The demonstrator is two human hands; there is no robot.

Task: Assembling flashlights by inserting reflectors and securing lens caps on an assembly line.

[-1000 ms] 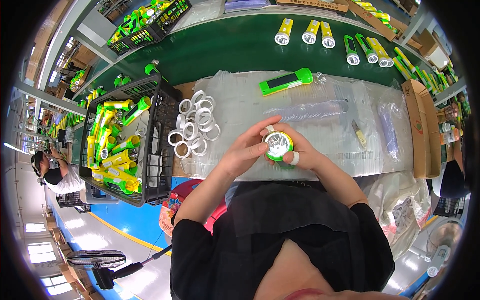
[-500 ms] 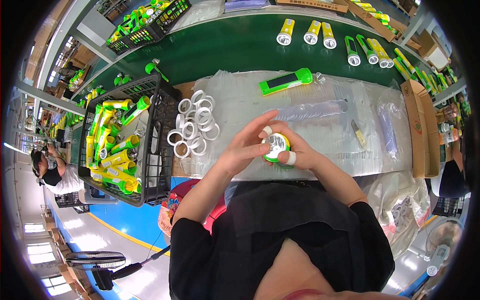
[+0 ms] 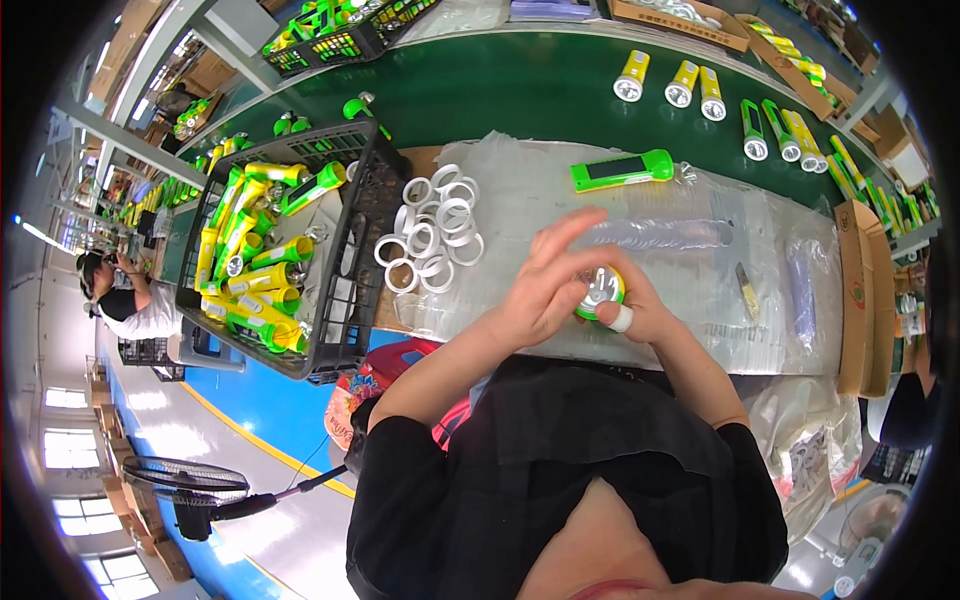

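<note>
Head view: your right hand (image 3: 650, 308) grips the held torch (image 3: 601, 288), lens up, above the mat's (image 3: 690, 270) near edge, around mid-length. Your left hand (image 3: 545, 295) is partly open, fingers bent at the lens; can't tell if it pinches.

Held torch looks part-way: lens in, rest unclear. Left, seemingly: loose rings (image 3: 437, 228) at the mat's left edge, open-ended tubes in the crate (image 3: 335, 330) beyond that edge, and the mat torch (image 3: 620, 172) at the far edge, a shiny piece by its right end. Yellow torches (image 3: 683, 84) near the table's (image 3: 520, 90) far edge look done.

Hidden: held torch's body, under your hands. Bag (image 3: 800, 425) contents off the mat's near right corner: hard to read. Top crate (image 3: 375, 40): cut off.
</note>
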